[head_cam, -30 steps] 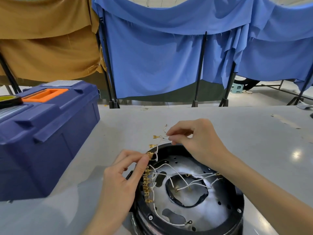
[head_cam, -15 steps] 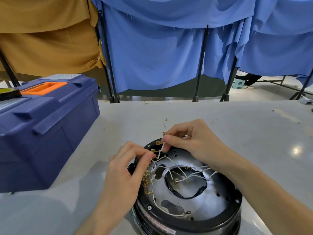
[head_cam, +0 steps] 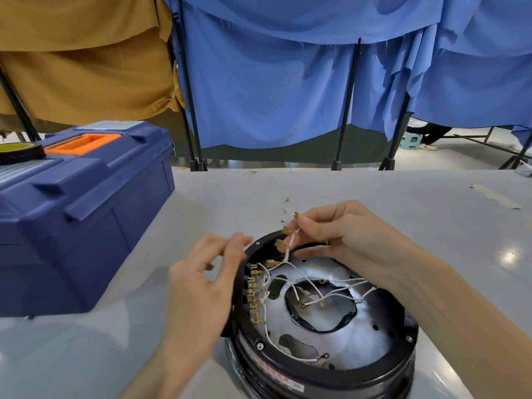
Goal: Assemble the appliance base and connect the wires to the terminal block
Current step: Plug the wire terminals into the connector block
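Wires (head_cam: 288,250), thin, white and seemingly fabric-sleeved, are rising out of the appliance base (head_cam: 345,375), which is sitting at the near edge of the table (head_cam: 431,214), right of its middle. The right hand (head_cam: 345,234) is pinching a small bunch of them between thumb and forefinger just above the base's far rim, and the brass spade connectors (head_cam: 279,243) are fanning out past the fingertips. The left hand (head_cam: 207,283) is hovering at the rim's left side, beside the terminal block (head_cam: 254,292). Its fingers are loosely bent and apart and, blurred as they are, appear to be holding nothing.

The wires are looking light and limp, so they are best taken close behind the crimped connector, where the metal is giving some stiffness for pushing onto a tab. The tabs (head_cam: 253,306) are standing in a tight brass row and looking thin and bendable, so a straight push is called for. The base is looking heavy and steady: a black moulded ring around a dull pressed-metal plate with a round central opening and small holes. A blue plastic toolbox (head_cam: 86,220) is sitting towards the left edge.
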A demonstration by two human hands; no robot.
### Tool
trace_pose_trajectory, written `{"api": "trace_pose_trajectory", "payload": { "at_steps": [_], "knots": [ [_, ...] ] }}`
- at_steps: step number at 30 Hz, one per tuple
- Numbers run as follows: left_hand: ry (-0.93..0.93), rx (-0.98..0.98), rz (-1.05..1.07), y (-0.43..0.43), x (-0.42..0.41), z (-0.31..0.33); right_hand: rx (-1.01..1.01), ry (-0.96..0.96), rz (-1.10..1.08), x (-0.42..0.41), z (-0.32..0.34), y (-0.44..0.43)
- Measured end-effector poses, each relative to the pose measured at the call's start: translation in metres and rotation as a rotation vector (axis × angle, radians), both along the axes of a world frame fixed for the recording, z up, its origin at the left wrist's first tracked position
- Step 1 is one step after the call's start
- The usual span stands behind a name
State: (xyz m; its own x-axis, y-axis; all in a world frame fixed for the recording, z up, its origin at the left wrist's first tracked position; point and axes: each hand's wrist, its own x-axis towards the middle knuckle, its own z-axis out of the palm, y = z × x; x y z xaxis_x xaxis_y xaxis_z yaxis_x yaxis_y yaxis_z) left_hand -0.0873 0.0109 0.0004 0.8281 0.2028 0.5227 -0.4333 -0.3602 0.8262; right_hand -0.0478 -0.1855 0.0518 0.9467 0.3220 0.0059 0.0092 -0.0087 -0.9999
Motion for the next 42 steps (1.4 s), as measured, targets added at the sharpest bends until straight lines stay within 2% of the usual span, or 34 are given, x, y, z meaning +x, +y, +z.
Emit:
{"api": "trace_pose_trajectory", "payload": {
  "at_steps": [3, 8, 16, 30, 42],
  "knots": [
    [0.082, -0.006, 0.126, 0.010, 0.009, -0.004, -0.001, 0.033, 0.134, 0.001, 0.000, -0.006],
    [0.188, 0.092, 0.210, 0.010, 0.012, -0.012, -0.175, 0.068, 0.259, 0.001, -0.002, -0.001],
    [0.160, 0.154, 0.291, 0.004, 0.008, -0.015, -0.378, 0.145, 0.165, 0.013, -0.012, 0.025],
    [0.142, 0.150, 0.267, 0.005, 0.009, -0.019, -0.320, 0.267, 0.126, 0.024, -0.015, 0.034],
    [0.133, 0.145, 0.258, 0.004, 0.009, -0.020, -0.321, 0.278, 0.087, 0.024, -0.018, 0.036]
  ]
}}
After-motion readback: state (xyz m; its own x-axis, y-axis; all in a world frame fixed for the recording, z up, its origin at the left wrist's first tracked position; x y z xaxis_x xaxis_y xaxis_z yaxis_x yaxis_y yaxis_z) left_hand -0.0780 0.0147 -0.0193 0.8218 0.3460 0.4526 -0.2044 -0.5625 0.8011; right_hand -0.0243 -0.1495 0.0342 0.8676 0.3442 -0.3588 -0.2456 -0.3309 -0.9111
